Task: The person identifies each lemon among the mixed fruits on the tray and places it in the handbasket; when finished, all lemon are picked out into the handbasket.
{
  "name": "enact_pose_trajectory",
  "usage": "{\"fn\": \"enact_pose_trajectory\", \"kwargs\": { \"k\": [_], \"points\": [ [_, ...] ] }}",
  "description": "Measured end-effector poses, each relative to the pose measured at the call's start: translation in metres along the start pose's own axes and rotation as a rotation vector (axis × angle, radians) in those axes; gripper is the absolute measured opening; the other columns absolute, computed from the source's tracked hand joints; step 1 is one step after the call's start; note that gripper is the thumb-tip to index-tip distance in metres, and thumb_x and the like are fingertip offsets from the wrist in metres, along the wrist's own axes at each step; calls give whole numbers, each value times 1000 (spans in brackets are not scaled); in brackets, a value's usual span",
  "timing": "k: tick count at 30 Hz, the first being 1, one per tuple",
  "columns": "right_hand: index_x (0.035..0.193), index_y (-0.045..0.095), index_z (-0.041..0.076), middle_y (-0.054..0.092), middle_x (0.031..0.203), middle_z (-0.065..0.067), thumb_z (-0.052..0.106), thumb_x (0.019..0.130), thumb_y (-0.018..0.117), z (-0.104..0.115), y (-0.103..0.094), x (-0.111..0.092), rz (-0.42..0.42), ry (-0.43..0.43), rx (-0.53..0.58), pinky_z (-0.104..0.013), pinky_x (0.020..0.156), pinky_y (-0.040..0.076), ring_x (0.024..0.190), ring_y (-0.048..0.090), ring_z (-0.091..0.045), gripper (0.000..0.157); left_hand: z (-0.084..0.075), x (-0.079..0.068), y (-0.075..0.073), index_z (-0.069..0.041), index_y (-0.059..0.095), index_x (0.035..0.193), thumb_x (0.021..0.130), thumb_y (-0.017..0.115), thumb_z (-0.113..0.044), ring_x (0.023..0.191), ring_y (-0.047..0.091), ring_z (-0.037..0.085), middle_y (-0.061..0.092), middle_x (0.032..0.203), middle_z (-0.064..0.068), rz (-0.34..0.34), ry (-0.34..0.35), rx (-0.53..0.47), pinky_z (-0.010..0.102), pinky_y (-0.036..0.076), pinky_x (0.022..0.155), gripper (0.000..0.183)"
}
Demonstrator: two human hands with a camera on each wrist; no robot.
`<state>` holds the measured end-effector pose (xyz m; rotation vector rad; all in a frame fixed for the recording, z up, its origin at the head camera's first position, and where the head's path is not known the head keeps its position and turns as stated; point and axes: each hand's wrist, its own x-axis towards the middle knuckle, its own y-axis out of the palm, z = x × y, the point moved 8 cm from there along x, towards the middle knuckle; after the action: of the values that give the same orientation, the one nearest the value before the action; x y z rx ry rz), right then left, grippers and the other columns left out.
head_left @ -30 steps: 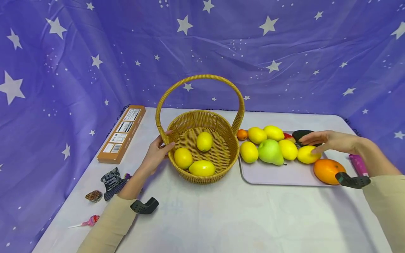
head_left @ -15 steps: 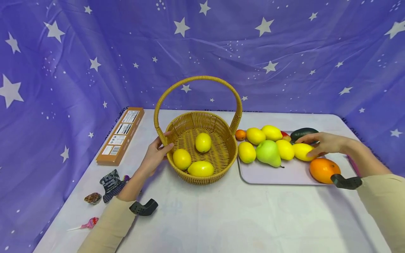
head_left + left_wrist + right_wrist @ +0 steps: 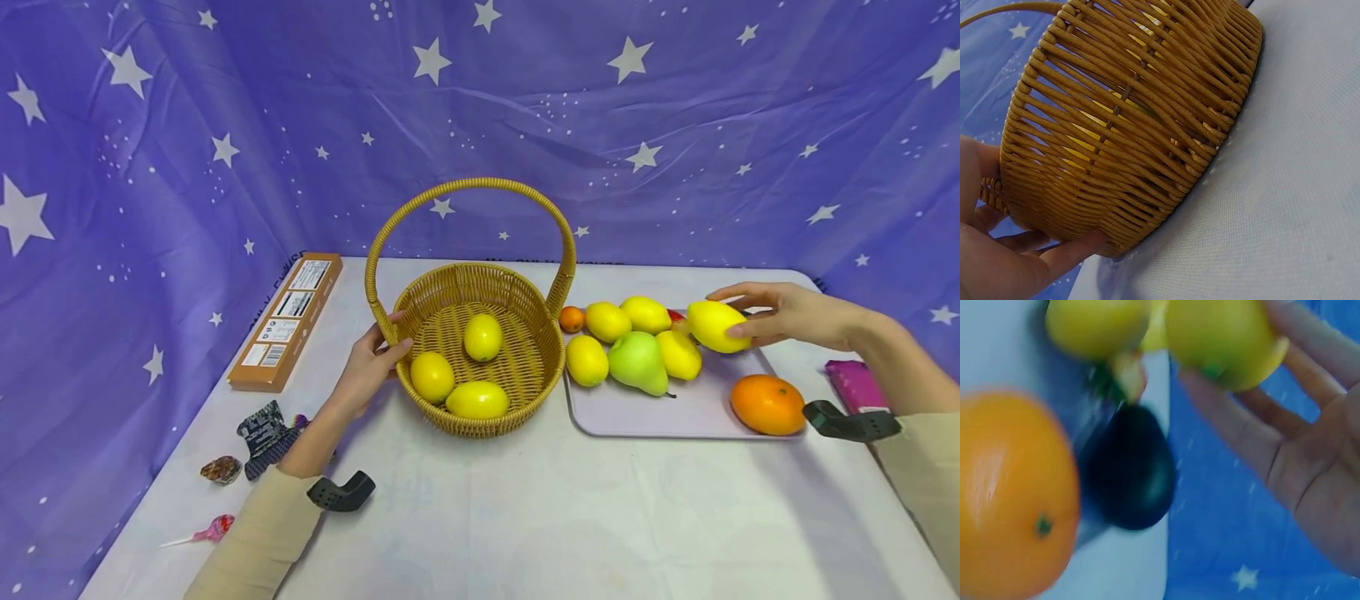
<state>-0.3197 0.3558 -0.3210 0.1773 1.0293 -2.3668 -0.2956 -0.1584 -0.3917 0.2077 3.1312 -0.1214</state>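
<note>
My left hand (image 3: 366, 367) holds the left rim of a woven basket (image 3: 480, 428), thumb over the edge and fingers against the outer wall (image 3: 1129, 125). Inside the basket lie three lemons, one of them this front lemon (image 3: 477, 400). Over the back right of a pale tray (image 3: 660, 422), my right hand (image 3: 806, 315) pinches a lemon (image 3: 714, 326) between thumb and fingers, held above the tray. Beneath and beside it on the tray are several other lemons, a green pear (image 3: 637, 363) and an orange (image 3: 767, 405). A dark avocado-shaped fruit (image 3: 1135, 469) is mostly hidden behind the hand in the head view.
A small orange fruit (image 3: 572, 318) lies at the tray's left edge. Right of the tray is a pink packet (image 3: 855, 385). On the left are a brown box (image 3: 287, 323), dark wrappers (image 3: 264, 437), a brown wrapped piece (image 3: 221, 470) and a lollipop (image 3: 213, 528).
My right hand reached down to the lemon at the right of the group, took hold of it and raised it off the tray. The left hand has stayed at the basket rim.
</note>
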Motion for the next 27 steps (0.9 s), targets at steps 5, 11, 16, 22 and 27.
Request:
{"fn": "enact_pose_trajectory", "kwargs": {
  "k": [5, 11, 16, 22, 27],
  "points": [
    [149, 31, 12, 25, 149, -27, 15, 100, 54, 50, 16, 7, 38, -103, 97, -38, 88, 52, 112, 57, -12, 55, -4, 0, -1, -8, 29, 151, 101, 50, -9, 124, 47, 42, 31, 150, 21, -11, 6, 4, 28, 54, 77, 54],
    [147, 34, 10, 31, 147, -24, 12, 98, 58, 101, 55, 33, 122, -148, 245, -42, 92, 50, 114, 56, -28, 55, -5, -2, 1, -6, 28, 151, 101, 49, -8, 125, 46, 44, 31, 151, 23, -12, 8, 10, 31, 55, 78, 54],
    [147, 37, 12, 38, 144, -21, 16, 95, 63, 135, 90, 60, 205, -171, 252, -49, 94, 48, 119, 52, -34, 58, -6, -3, 1, -5, 28, 151, 101, 50, -9, 125, 45, 44, 31, 150, 24, -9, 16, 9, 34, 55, 80, 55],
    [146, 40, 10, 42, 140, -19, 19, 93, 68, 164, 136, 94, 298, -190, 235, -45, 91, 51, 120, 49, -33, 61, -3, -2, 1, -6, 28, 151, 101, 50, -9, 126, 46, 42, 30, 151, 22, -8, 10, 7, 33, 55, 80, 55],
    [143, 44, 11, 38, 143, -20, 18, 91, 70, 172, 168, 120, 336, -130, 239, -43, 90, 51, 125, 46, -33, 59, -3, -2, 1, -5, 28, 151, 101, 50, -9, 126, 45, 43, 30, 150, 24, -6, 15, 1, 32, 55, 79, 55]
  ]
}}
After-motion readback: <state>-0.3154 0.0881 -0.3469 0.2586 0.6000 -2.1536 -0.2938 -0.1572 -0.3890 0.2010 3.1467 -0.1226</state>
